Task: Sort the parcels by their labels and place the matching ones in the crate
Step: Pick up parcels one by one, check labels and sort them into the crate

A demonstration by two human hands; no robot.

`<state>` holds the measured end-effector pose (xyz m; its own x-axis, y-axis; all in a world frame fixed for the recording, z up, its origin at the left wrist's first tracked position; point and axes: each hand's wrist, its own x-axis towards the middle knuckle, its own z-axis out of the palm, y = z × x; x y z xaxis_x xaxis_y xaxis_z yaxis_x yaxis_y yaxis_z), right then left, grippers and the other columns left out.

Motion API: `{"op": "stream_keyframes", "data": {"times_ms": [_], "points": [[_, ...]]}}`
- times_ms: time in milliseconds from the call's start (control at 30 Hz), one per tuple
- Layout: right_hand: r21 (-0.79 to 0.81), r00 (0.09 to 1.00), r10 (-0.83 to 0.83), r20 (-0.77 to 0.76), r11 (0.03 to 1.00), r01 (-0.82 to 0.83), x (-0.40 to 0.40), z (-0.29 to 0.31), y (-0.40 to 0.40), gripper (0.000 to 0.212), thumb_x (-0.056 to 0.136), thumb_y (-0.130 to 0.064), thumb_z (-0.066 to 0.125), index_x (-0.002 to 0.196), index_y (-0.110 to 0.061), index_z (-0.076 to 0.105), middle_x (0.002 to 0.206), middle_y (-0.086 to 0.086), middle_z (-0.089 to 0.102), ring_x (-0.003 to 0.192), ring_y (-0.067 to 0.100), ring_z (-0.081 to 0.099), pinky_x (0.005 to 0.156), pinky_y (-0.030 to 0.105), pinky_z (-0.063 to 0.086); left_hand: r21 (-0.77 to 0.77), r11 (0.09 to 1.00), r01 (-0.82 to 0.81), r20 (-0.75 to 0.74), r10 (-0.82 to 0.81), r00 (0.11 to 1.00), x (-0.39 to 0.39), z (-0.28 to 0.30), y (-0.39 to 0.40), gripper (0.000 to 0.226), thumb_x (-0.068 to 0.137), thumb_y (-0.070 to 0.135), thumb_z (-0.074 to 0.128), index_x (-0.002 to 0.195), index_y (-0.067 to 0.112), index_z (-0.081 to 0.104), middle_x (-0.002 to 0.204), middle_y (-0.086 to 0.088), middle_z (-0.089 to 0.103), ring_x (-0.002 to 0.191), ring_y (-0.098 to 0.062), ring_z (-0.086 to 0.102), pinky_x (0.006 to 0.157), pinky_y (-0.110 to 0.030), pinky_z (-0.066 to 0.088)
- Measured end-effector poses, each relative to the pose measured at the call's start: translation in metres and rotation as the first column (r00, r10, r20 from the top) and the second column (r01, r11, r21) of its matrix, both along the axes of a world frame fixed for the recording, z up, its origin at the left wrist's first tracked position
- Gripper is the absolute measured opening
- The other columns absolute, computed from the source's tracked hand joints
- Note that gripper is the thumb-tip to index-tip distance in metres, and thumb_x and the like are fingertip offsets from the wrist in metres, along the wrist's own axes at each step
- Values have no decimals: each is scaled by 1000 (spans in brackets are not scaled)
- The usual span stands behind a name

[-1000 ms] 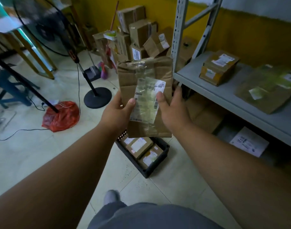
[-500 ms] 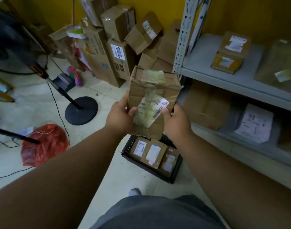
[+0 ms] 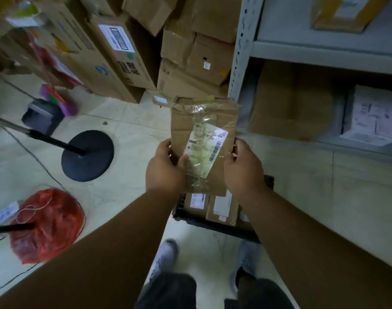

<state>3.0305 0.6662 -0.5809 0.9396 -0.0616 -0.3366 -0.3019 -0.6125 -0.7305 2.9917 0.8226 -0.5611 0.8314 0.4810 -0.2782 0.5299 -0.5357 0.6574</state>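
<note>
Flat cardboard parcel (image 3: 204, 143) held up between both hands, label side toward the camera, presumably so the print can be read before sorting. Left hand (image 3: 166, 168) clamped on the lower left edge, thumb laid across the front just beside the taped label (image 3: 205, 152); right hand (image 3: 243, 168) clamped on the lower right edge, fingers wrapped behind and out of sight. Gripped low and at the sides, probably to leave the label uncovered. Label stuck on at a slant under a strip of glossy tape, some digits and a barcode showing, the rest too blurred to make out. Directly below the hands, on the floor: dark crate (image 3: 215, 226), partly hidden by the parcel and wrists, already holding labelled parcels (image 3: 210, 205) standing on edge side by side. Held right over the crate, so a match would likely need only a short lowering into the free space, which cannot be seen from here. Beyond the hands, a heap of cardboard boxes (image 3: 183, 52) against the wall. To the right of the right hand, metal shelving (image 3: 239, 52) with more parcels. Well off to the left of the left hand, a round black stand base (image 3: 88, 156) and a red mesh bag (image 3: 46, 224) on the tiles.
</note>
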Motion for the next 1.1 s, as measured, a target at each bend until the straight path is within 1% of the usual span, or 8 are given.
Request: {"op": "stream_keyframes", "data": {"times_ms": [167, 367, 533, 667, 800, 867, 1000, 1100], "points": [[40, 985, -71, -159, 996, 78, -20, -115, 47, 46, 101, -33, 48, 147, -28, 41, 128, 0, 65, 111, 20, 63, 96, 43, 53, -76, 985, 157, -92, -164, 982, 2, -105, 51, 40, 96, 40, 59, 134, 35, 48, 96, 22, 59, 76, 9, 56, 49, -5, 41], [62, 974, -138, -178, 987, 151, -46, -222, 94, 61, 104, -28, 48, 158, -26, 20, 146, -2, 53, 127, 19, 55, 96, 26, 42, -97, 965, 242, -204, -257, 945, -7, -232, 92, 26, 86, 42, 57, 112, 38, 55, 104, 9, 64, 90, -11, 66, 77, -40, 60], [56, 975, -92, -203, 993, 105, -61, -291, 103, 64, 103, -29, 46, 158, -27, 15, 142, 2, 54, 122, 23, 58, 98, 34, 48, -111, 963, 246, -223, -266, 938, -18, -309, 104, 17, 91, 27, 57, 107, 31, 57, 98, 13, 67, 86, -11, 67, 73, -36, 59], [-50, 974, -93, -209, 995, 85, -72, -336, 97, 49, 103, -28, 45, 150, -22, 33, 130, 6, 60, 113, 25, 60, 92, 38, 51, -108, 917, 385, -250, -400, 882, -31, -354, 97, 32, 90, 26, 60, 120, 28, 51, 105, 9, 67, 88, -15, 66, 71, -29, 53], [-168, 981, -43, -187, 986, 12, -87, -374, 90, 19, 102, -22, 45, 118, -19, 54, 116, 4, 60, 98, 19, 58, 72, 27, 43, -48, 859, 510, -261, -504, 823, -41, -386, 90, 52, 85, 26, 61, 135, 29, 45, 110, 3, 62, 96, -19, 63, 82, -38, 57], [-209, 982, -11, -190, 977, -30, -92, -381, 85, 23, 102, -20, 46, 123, -17, 54, 121, 7, 57, 102, 19, 54, 80, 27, 39, -58, 856, 513, -264, -509, 820, -43, -393, 86, 55, 86, 26, 62, 138, 28, 44, 112, -1, 61, 102, -25, 63, 87, -41, 56], [-250, 976, 87, -201, 958, -137, -95, -388, 87, 43, 100, -15, 50, 143, -15, 46, 144, 10, 46, 129, 27, 43, 102, 29, 33, -38, 839, 542, -232, -535, 812, -50, -404, 83, 81, 86, 23, 62, 154, 35, 19, 124, -8, 58, 109, -29, 58, 90, -48, 54], [-379, 962, 128, -239, 900, -214, -91, -401, 88, 39, 98, -19, 50, 137, -16, 50, 139, 11, 48, 124, 32, 42, 101, 39, 37, 90, 753, 652, -326, -596, 734, -48, -421, 82, 67, 84, 20, 64, 145, 27, 38, 134, -9, 49, 118, -29, 49, 93, -44, 51]]}}
